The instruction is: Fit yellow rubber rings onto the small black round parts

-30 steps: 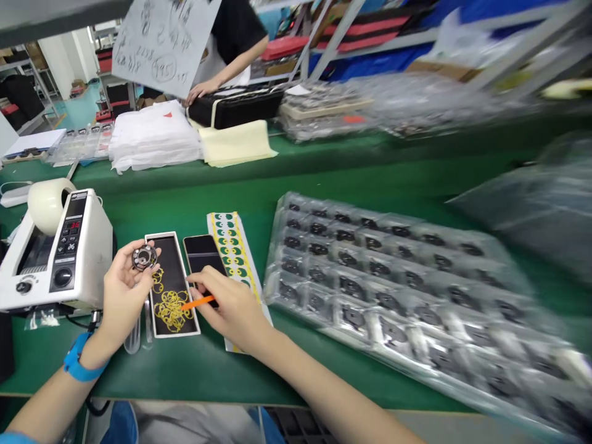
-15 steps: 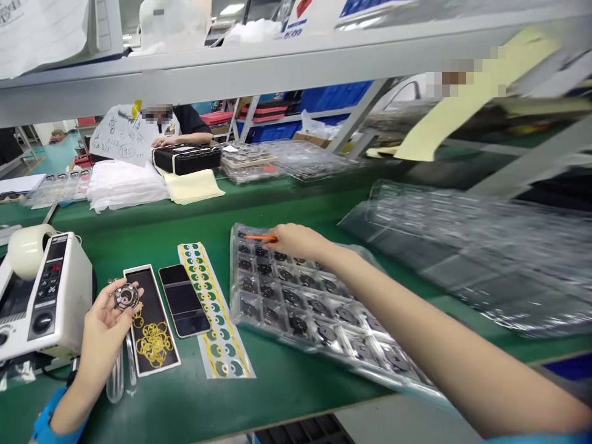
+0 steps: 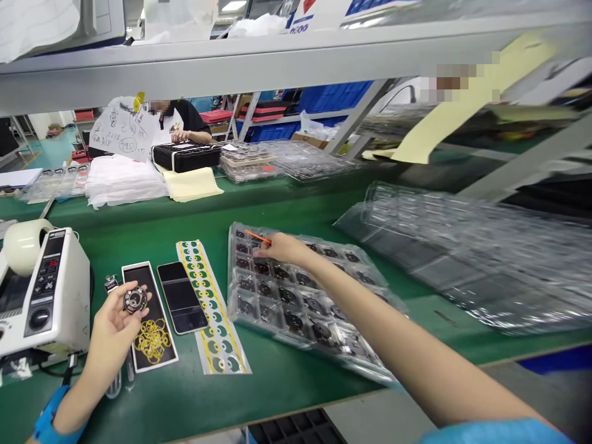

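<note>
While the left hand (image 3: 112,325) grips the disc (image 3: 135,300), well left of the tray (image 3: 272,333), the right hand (image 3: 287,249) holds the stick (image 3: 257,236) in a closed grip, long axis pointing left over the tray's far-left corner.

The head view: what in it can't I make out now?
In the head view:
Clear tray: some cells hidden by right hand and forearm.
Round part: underside turned away, in left hand.
White machine: cut off by picture's left edge.
Orange stick: tip too small to tell contact.
</note>
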A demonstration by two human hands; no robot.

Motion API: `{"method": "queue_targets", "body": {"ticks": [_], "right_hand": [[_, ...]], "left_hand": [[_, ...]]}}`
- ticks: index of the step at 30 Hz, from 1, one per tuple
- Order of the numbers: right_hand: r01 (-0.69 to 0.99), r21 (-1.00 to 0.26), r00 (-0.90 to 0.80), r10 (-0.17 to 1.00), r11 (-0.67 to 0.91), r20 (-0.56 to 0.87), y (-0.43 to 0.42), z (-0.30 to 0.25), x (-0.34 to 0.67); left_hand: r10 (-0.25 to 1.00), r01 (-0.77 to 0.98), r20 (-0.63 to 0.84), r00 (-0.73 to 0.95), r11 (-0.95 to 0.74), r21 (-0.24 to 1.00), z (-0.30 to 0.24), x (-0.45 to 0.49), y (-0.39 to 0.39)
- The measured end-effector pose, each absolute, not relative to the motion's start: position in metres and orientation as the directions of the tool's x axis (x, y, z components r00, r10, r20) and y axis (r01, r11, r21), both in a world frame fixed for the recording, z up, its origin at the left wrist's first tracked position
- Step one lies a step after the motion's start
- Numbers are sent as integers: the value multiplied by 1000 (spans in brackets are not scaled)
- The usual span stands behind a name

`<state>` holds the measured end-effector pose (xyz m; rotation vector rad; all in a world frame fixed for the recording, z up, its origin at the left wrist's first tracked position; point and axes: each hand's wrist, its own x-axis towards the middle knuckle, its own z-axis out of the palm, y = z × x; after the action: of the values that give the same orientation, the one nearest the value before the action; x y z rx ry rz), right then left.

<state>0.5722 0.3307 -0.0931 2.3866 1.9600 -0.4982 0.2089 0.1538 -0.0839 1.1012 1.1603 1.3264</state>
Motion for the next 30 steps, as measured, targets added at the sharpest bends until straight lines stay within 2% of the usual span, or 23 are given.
{"method": "queue_targets", "body": {"ticks": [3, 5, 8, 10, 12, 15, 18, 20, 22, 23, 25, 26, 28, 30], "right_hand": [[899, -383, 164, 975, -212, -153, 311, -83, 562], [833, -537, 101, 991, -135, -93, 289, -76, 540], [649, -759, -173, 981, 51, -83, 248, -70, 485], [495, -862, -390, 915, 110, -107, 222, -68, 445], [335, -937, -571, 812, 99, -119, 204, -68, 412], [163, -986, -694, 715, 39, -86, 194, -71, 385], [82, -997, -683, 728, -2, -58, 193, -76, 383], [44, -997, -613, 790, 60, 20, 191, -78, 389], [34, -954, -515, 823, 299, 240, 188, -79, 397], [46, -889, -483, 789, 457, 380, 186, -79, 401], [109, -671, -472, 632, 734, 615, 183, -80, 405], [157, -543, -488, 543, 825, 684, 182, -82, 406], [265, -303, -530, 401, 915, 747, 180, -86, 405], [327, -128, -548, 298, 936, 781, 178, -92, 402]], "left_hand": [[1000, -126, 29, -8, -30, 992, -84, 208, 152], [999, -111, 17, 44, -12, 994, -81, 209, 150], [991, -18, -15, 129, 17, 1000, -78, 212, 149], [985, 49, -40, 169, 32, 998, -77, 214, 150], [979, 87, -69, 192, 53, 995, -77, 215, 152], [977, 113, -89, 193, 68, 991, -75, 216, 154], [979, 122, -103, 175, 82, 989, -72, 216, 154], [981, 120, -114, 156, 95, 988, -70, 216, 153], [982, 101, -136, 134, 123, 987, -68, 216, 152], [980, 78, -154, 128, 144, 986, -68, 216, 151], [971, 21, -200, 129, 199, 980, -67, 216, 151], [964, -11, -227, 139, 231, 973, -67, 216, 150], [943, -70, -286, 168, 301, 951, -67, 217, 150], [920, -120, -341, 192, 366, 923, -67, 219, 150]]}}
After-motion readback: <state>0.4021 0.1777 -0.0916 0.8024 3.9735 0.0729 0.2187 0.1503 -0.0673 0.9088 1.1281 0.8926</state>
